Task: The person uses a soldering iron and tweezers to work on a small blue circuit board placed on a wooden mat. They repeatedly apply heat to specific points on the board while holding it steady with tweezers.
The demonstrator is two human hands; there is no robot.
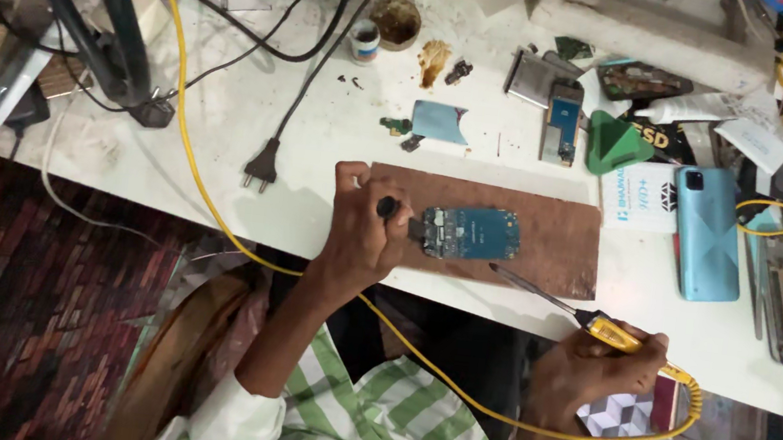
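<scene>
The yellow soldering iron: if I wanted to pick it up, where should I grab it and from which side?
Probably by the yellow handle, where the right hand grips it now. Come from the cord end at the table's near edge, since the thin metal tip points away toward the blue circuit board and is likely hot.

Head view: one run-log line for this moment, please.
left hand: pins circuit board with dark tool | right hand: holds soldering iron, tip near board | base: brown mat
</scene>
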